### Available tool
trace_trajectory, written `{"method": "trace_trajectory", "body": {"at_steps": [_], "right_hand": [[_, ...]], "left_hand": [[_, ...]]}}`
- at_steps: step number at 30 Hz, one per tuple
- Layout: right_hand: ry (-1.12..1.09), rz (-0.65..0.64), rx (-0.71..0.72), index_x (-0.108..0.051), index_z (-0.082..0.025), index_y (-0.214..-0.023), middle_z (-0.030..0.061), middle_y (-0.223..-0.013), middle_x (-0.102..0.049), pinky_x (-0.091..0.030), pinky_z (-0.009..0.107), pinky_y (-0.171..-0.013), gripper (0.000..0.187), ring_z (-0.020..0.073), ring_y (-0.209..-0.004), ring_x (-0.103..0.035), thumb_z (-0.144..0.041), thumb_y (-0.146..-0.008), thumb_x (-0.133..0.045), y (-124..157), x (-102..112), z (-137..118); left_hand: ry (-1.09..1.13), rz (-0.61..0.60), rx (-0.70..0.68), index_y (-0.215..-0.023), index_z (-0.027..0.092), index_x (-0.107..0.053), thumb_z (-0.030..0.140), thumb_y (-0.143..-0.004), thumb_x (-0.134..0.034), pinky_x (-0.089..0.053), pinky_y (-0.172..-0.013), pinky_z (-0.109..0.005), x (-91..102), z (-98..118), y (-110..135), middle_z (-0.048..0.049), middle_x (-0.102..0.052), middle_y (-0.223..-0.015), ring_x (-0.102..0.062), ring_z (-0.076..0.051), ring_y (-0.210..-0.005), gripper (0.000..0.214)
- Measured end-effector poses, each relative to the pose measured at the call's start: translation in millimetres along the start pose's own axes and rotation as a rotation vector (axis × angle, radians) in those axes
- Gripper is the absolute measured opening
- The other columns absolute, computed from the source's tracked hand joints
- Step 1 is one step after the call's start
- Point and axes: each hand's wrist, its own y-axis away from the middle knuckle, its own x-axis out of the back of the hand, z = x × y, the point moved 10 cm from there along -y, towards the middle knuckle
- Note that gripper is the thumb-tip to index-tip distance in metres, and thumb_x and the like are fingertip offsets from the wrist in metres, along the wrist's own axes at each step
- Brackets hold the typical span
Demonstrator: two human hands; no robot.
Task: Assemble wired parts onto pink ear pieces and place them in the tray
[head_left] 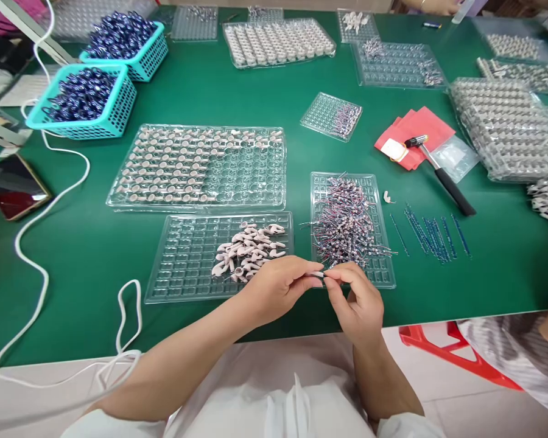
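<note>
Small pale piece: located between the two hands, at the near left corner of the right-hand tray as seen from above. The left hand pinches the piece between thumb and forefinger. The right hand pinches at its dark end, thumb against fingertips. Whether that end is a separate part cannot be told; the fingers cover most of it.

The step in hand appears to be close fingertip fitting work. Recommended practice:

1. Use the left hand as the fixed support. Grip firmly enough to prevent rotation, without squeezing the piece.
2. Make fine adjustments with the right fingertips only, in line with the piece. A sideways push could bend or slip a part this small.
3. Hold the hands low over the tabletop, so that a dropped piece lands nearby.
4. Take care with the wired parts heaped directly ahead of the right hand; protruding leads could snag on the fingers.
5. Avoid brushing the curved pieces, piled in the left-hand tray beyond and left of the left hand.

The blue strips lie ahead and right of the right hand, clear of its grip.
</note>
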Motion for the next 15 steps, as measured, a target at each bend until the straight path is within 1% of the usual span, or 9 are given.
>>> {"method": "trace_trajectory", "body": {"at_steps": [5,10,15], "right_hand": [[-0.1,-0.014,-0.084,-0.065,-0.025,-0.099,0.001,-0.089,-0.067,-0.052,0.031,-0.074,0.016,0.0156,-0.082,-0.063,-0.011,-0.092,-0.061,2.7,0.8,10.7],[-0.067,-0.064,-0.043,-0.066,-0.024,-0.097,0.0019,-0.087,-0.068,-0.051,0.032,-0.072,0.014,0.016,-0.08,-0.063,-0.012,-0.094,-0.059,-0.7,0.0,5.7],[-0.04,-0.081,-0.003,-0.066,-0.023,-0.099,0.0022,-0.088,-0.069,-0.052,0.033,-0.074,0.015,0.0165,-0.081,-0.064,-0.011,-0.093,-0.06,-3.3,-1.0,1.3]], "left_hand": [[0.02,-0.024,0.009,-0.109,0.017,-0.074,0.023,-0.098,-0.061,-0.062,-0.081,-0.03,-1.0,-1.1,-0.6,-0.0069,-0.081,-0.092,-0.077,-0.018,-0.084,0.018],[0.031,-0.083,0.017,-0.11,0.017,-0.074,0.024,-0.098,-0.061,-0.061,-0.078,-0.03,-4.2,-0.4,-1.2,-0.0076,-0.08,-0.091,-0.075,-0.019,-0.083,0.02],[0.004,-0.121,-0.003,-0.109,0.014,-0.074,0.025,-0.099,-0.06,-0.059,-0.074,-0.028,-7.3,0.6,-0.4,-0.0088,-0.08,-0.09,-0.074,-0.018,-0.079,0.021]]}}
